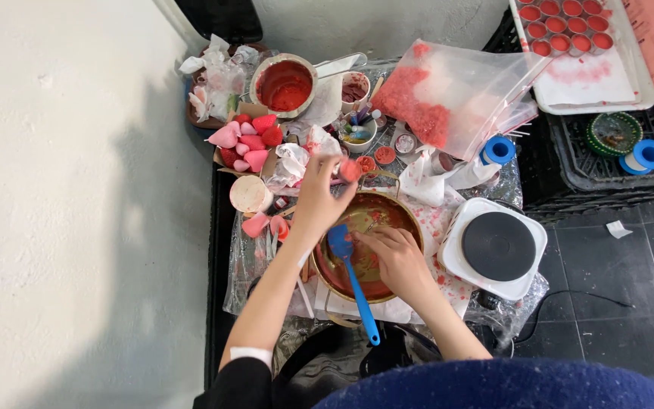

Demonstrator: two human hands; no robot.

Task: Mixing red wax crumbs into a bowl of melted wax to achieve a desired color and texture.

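A metal bowl with red and yellowish residue sits on a cluttered low table. My right hand rests inside it, gripping a blue spatula whose handle points toward me and whose blade lies on the bowl's left side. My left hand is raised over the bowl's far-left rim, pinching a small red cup-shaped piece between its fingertips.
A white single hot plate stands right of the bowl. Behind are a clear bag of red flakes, a metal bowl of red wax, pink and red heart shapes, blue tape rolls, and a white tray of red moulds. A white wall fills the left.
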